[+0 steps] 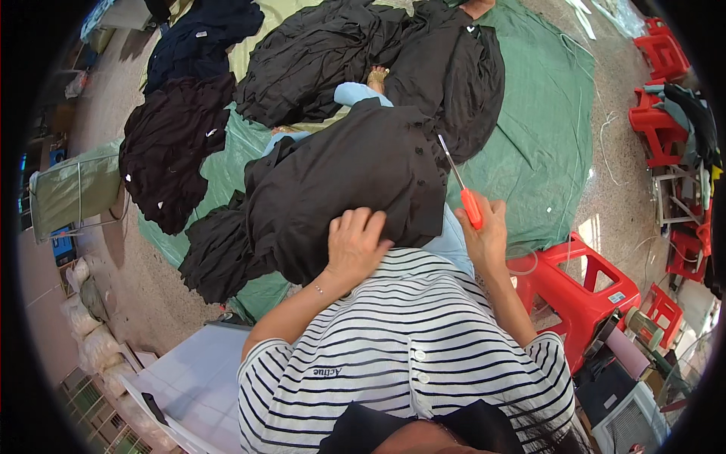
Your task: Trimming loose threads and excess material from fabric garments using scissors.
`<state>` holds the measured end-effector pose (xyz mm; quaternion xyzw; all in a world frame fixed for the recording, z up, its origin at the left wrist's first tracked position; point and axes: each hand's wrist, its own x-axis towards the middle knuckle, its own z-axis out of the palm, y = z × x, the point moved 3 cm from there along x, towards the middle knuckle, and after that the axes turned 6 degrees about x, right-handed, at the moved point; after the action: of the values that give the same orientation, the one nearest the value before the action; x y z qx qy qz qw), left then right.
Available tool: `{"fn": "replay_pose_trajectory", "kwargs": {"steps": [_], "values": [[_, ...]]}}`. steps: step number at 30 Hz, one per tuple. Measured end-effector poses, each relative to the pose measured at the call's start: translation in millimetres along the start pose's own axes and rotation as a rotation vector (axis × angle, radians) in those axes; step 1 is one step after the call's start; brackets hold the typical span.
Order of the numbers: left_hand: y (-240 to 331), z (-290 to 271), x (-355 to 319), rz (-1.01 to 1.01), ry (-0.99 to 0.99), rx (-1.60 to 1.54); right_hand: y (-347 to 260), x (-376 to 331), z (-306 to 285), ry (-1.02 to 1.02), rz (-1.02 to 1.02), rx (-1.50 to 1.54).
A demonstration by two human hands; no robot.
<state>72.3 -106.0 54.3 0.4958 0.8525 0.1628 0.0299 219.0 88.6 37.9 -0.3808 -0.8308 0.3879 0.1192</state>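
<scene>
A black garment point(333, 174) with dark round buttons along its right edge lies spread across my lap. My left hand point(357, 240) rests on its near part, palm down, fingers bent a little and slightly blurred, gripping nothing visible. My right hand point(488, 227) is closed around the orange-red handle of a slim tool point(470, 204) with a long thin metal shaft. The shaft points up and to the left, its tip close beside the garment's right edge. Its exact kind I cannot make out. Light blue trousers show under the garment.
Piles of black clothes point(318, 60) and dark purple-black clothes point(170, 144) lie on a green sheet point(541, 129). Beside my right arm stands a red plastic stool point(578, 280); more red stools point(662, 125) line the right. A white panel point(193, 371) is at the lower left.
</scene>
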Motion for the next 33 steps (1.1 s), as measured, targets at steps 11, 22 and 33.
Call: {"fn": "replay_pose_trajectory", "kwargs": {"steps": [11, 22, 33], "values": [[-31.2, -7.0, -4.4, -0.586, 0.051, -1.236, -60.6, -21.0, 53.5, -0.104, -0.245, 0.131], [-58.7, -77.4, -14.2, -0.525, 0.223, -1.162, -19.9, 50.4, 15.4, 0.06, -0.18, -0.272], [-43.2, -58.0, 69.5, -0.063, 0.371, -0.188, -41.7, 157.4, 26.9, -0.05, -0.456, -0.119]]}}
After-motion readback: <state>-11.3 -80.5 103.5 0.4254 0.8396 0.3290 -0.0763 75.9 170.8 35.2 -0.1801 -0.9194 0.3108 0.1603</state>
